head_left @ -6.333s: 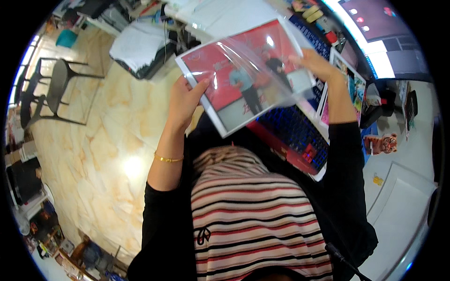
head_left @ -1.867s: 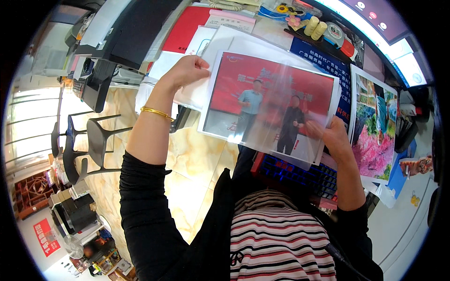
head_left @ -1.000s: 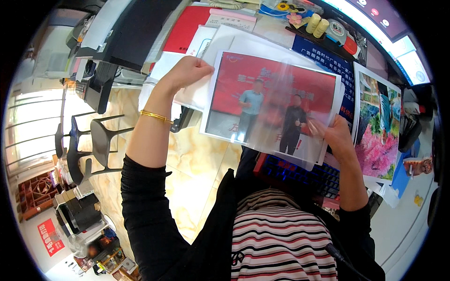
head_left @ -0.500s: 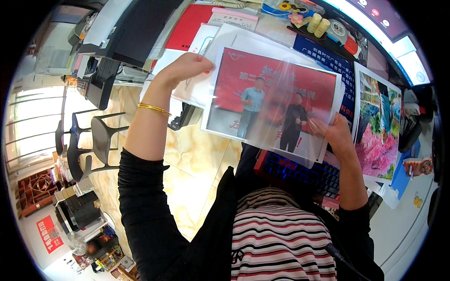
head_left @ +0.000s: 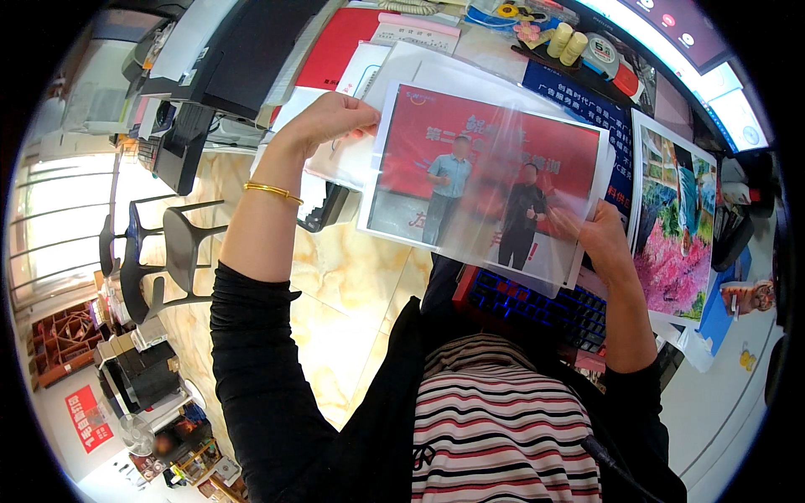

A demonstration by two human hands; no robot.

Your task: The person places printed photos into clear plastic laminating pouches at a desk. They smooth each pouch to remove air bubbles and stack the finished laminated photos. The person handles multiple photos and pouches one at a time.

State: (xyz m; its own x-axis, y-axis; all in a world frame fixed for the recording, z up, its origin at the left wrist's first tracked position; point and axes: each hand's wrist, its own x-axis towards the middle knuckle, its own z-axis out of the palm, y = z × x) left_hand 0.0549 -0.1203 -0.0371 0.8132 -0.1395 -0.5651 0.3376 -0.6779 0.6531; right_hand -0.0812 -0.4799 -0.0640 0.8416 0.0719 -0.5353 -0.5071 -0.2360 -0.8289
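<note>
I hold a printed photo sheet [head_left: 470,168] with a red background and two standing figures, partly slipped inside a clear plastic sleeve [head_left: 511,193]. My left hand [head_left: 323,121] pinches the sheet's upper left edge. My right hand [head_left: 599,239] grips the lower right corner of the sheet and sleeve. A gold bangle [head_left: 272,191] is on my left wrist. The sheet is held in the air above a keyboard with blue backlight [head_left: 537,306].
A colourful pink and green print [head_left: 675,226] lies on the desk [head_left: 721,394] to the right. Red folder [head_left: 335,50], rolls of tape [head_left: 566,42] and a monitor [head_left: 688,33] sit at the back. Black chairs [head_left: 159,251] stand on the tiled floor at left.
The sheet and sleeve have shifted slightly between my hands over the last seconds. Compared with six seconds ago, my view has swung left and the sheet sits lower over the keyboard.
</note>
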